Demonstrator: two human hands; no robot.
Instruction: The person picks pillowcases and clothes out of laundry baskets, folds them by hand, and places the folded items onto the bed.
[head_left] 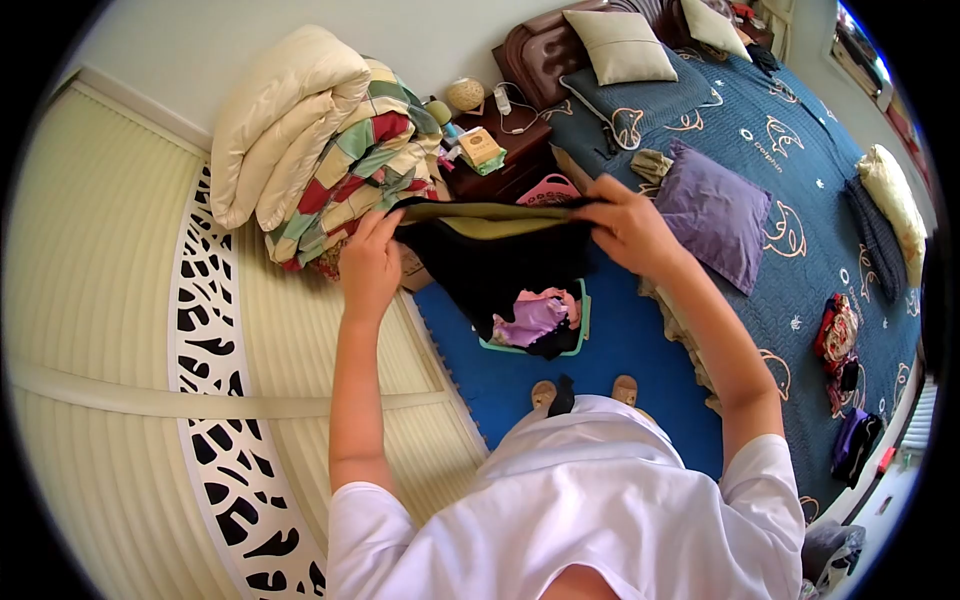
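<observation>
A black garment (490, 262) with an olive-green inside hangs stretched out in front of me. My left hand (368, 262) pinches one end of its upper edge, and my right hand (630, 230) grips the other end. The upper edge gapes a little, so the olive inside shows; the exact kind of garment cannot be made out. Below it on the floor stands a teal-green basket (586, 325), partly hidden by the hanging cloth. Purple and pink clothes (535, 317) lie in the basket along with some black cloth.
To the right is a bed with a blue dolphin-print cover (790, 190), a purple pillow (712, 215) and rolled clothes (838, 328). Folded quilts (290, 125) are piled at the left, beside a nightstand (525, 150). A cream sliding wardrobe (100, 300) lines the left. Blue matting (640, 350) covers the floor.
</observation>
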